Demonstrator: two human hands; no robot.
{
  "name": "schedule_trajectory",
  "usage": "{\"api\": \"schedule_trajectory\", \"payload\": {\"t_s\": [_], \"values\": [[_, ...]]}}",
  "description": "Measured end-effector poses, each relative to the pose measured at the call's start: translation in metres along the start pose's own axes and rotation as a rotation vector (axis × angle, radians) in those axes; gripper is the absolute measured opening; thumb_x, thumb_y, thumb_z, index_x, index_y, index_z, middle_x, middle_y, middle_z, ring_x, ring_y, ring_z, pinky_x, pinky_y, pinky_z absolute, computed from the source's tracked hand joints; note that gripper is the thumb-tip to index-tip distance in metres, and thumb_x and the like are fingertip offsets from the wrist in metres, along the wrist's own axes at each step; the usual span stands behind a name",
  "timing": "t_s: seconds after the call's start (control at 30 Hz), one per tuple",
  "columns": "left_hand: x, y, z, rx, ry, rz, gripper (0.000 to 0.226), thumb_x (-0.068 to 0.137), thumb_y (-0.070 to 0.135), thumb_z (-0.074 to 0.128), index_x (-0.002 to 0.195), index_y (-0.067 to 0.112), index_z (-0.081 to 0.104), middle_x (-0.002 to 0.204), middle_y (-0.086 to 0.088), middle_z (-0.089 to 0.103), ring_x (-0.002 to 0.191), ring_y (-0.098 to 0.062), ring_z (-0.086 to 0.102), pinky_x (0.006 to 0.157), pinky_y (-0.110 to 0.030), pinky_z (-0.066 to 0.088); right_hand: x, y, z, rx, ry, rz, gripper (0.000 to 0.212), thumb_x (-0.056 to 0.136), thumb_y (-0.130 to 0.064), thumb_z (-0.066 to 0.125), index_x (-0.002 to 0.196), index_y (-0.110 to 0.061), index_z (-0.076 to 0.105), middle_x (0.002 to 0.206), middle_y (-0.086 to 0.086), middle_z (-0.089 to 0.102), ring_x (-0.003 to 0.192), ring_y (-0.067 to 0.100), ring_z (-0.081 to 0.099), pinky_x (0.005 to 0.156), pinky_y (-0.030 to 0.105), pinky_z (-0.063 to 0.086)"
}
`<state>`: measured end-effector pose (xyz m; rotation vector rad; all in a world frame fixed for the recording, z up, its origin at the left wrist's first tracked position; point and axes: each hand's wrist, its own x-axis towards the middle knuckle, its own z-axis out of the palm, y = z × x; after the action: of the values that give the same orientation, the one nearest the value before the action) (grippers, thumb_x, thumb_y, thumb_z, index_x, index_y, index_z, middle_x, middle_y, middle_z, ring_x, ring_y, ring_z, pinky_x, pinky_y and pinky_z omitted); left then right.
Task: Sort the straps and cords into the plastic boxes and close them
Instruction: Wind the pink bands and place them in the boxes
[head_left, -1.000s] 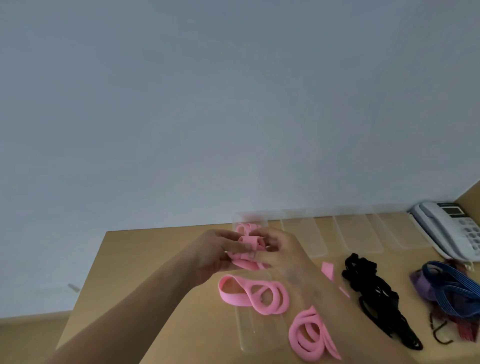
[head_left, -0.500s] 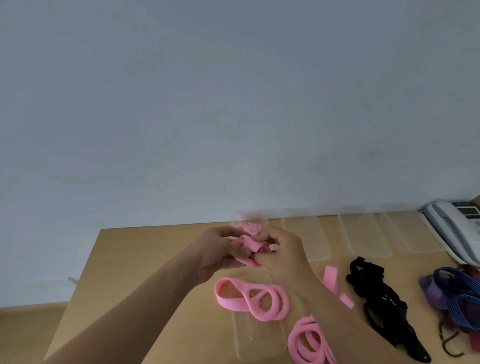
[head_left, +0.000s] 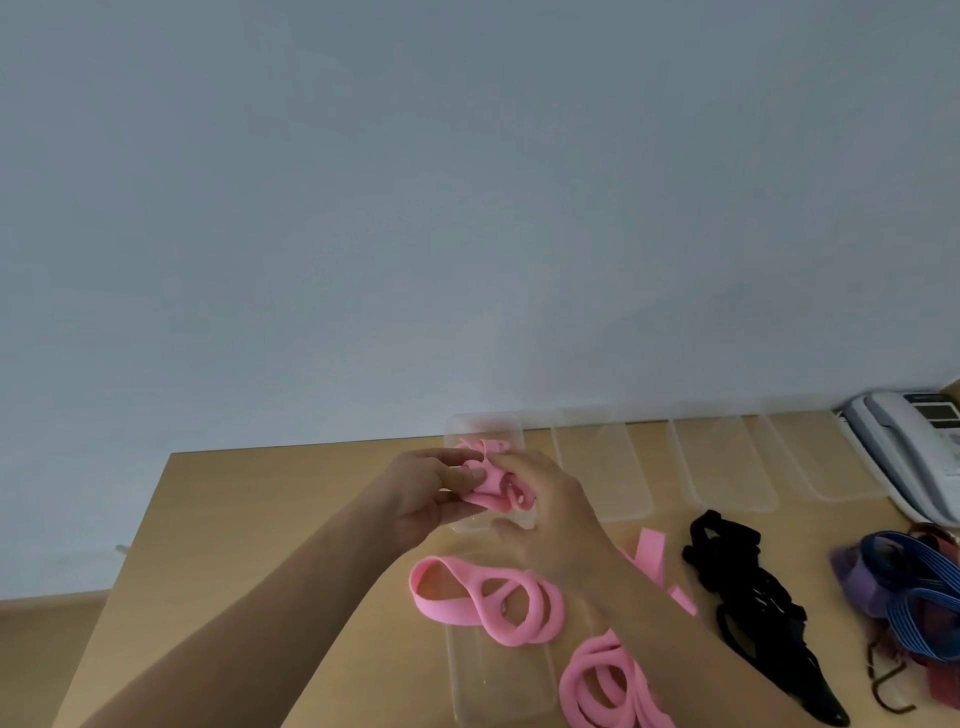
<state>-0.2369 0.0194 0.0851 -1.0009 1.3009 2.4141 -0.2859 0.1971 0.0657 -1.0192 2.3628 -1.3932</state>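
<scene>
While both hands are pinching the soft, floppy pink strap, you are gathering its twelve-o'clock loops.

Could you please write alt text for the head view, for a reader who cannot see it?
Both hands, left hand and right hand, hold a folded pink strap over a clear plastic box on a wooden table. More pink straps, black straps and blue cords lie nearby, beside empty boxes and a telephone.
</scene>
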Motion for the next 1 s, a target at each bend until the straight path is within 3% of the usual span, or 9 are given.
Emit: {"api": "schedule_trajectory", "payload": {"t_s": [0.1,0.2,0.33,0.43,0.5,0.6,0.67,0.83,1.0], "values": [[0.009,0.0,0.002,-0.022,0.008,-0.02,0.018,0.087,-0.016,0.064,0.099,-0.007,0.074,0.095,-0.024,0.075,0.082,-0.036,0.076,0.063,-0.035,0.062,0.003,0.008,0.004,-0.231,-0.061,-0.071,0.076,0.073,-0.014,0.083,0.141,-0.022,0.051,0.136,-0.013,0.048,0.123,0.009,0.052,0.103,0.019,0.041],[0.016,-0.002,0.003,-0.036,0.022,-0.024,0.02,0.087,-0.015,0.064,0.105,-0.01,0.07,0.098,-0.026,0.074,0.086,-0.038,0.075,0.066,-0.038,0.063,0.012,0.014,0.003,-0.316,-0.007,-0.108,0.061,0.076,-0.005,0.077,0.133,-0.017,0.059,0.127,-0.002,0.053,0.107,0.017,0.06,0.093,0.022,0.048],[0.024,-0.001,-0.001,0.075,0.073,0.019,0.025,0.086,-0.007,0.073,0.111,-0.007,0.068,0.098,-0.023,0.074,0.082,-0.033,0.075,0.067,-0.035,0.063,0.027,0.021,-0.004,-0.266,-0.094,-0.044,0.05,0.083,-0.004,0.072,0.131,-0.014,0.066,0.124,0.003,0.062,0.108,0.021,0.064,0.093,0.036,0.054],[0.029,-0.001,-0.005,0.242,0.112,0.083,0.016,0.091,0.011,0.074,0.105,0.004,0.074,0.095,-0.018,0.077,0.077,-0.026,0.074,0.069,-0.036,0.063,0.041,0.023,-0.006,-0.264,-0.114,-0.02,0.046,0.082,-0.005,0.074,0.128,-0.013,0.068,0.119,0.005,0.067,0.104,0.022,0.065,0.094,0.031,0.052],[0.034,-0.002,-0.007,0.37,0.213,0.147,0.01,0.094,0.018,0.071,0.099,0.011,0.076,0.093,-0.014,0.077,0.074,-0.021,0.073,0.067,-0.036,0.063,0.05,0.025,-0.004,-0.352,-0.148,-0.029,0.042,0.083,-0.009,0.072,0.124,-0.016,0.07,0.117,0.003,0.07,0.103,0.025,0.064,0.09,0.025,0.047],[0.04,-0.007,-0.011,0.513,0.389,0.248,0.01,0.094,0.021,0.068,0.089,0.02,0.076,0.088,-0.002,0.076,0.076,-0.021,0.072,0.064,-0.036,0.063,0.059,0.028,0.001,-0.542,-0.229,-0.019,0.034,0.09,-0.02,0.064,0.123,-0.024,0.068,0.114,-0.002,0.07,0.103,0.027,0.057,0.085,0.03,0.044],[0.043,-0.011,-0.016,0.616,0.473,0.293,0.012,0.094,0.024,0.066,0.085,0.028,0.073,0.089,0.007,0.074,0.08,-0.018,0.07,0.071,-0.039,0.063,0.061,0.031,0.004,-0.575,-0.248,0.02,0.034,0.091,-0.025,0.064,0.125,-0.028,0.066,0.108,0.0,0.071,0.104,0.027,0.057,0.085,0.032,0.044],[0.05,-0.016,-0.024,0.707,0.483,0.264,0.014,0.092,0.028,0.07,0.106,0.025,0.072,0.105,0.009,0.07,0.091,-0.018,0.065,0.088,-0.043,0.057,0.061,0.043,0.011,-0.613,-0.27,0.058,0.03,0.091,-0.034,0.065,0.12,-0.035,0.069,0.112,-0.001,0.069,0.109,0.025,0.056,0.081,0.026,0.038],[0.057,-0.022,-0.027,0.748,0.469,0.224,0.021,0.09,0.031,0.072,0.11,0.028,0.069,0.11,0.007,0.066,0.101,-0.014,0.062,0.087,-0.036,0.054,0.068,0.051,0.02,-0.807,-0.385,0.107,0.037,0.091,-0.046,0.054,0.123,-0.032,0.066,0.128,0.0,0.054,0.117,0.026,0.043,0.099,0.034,0.038]]}}
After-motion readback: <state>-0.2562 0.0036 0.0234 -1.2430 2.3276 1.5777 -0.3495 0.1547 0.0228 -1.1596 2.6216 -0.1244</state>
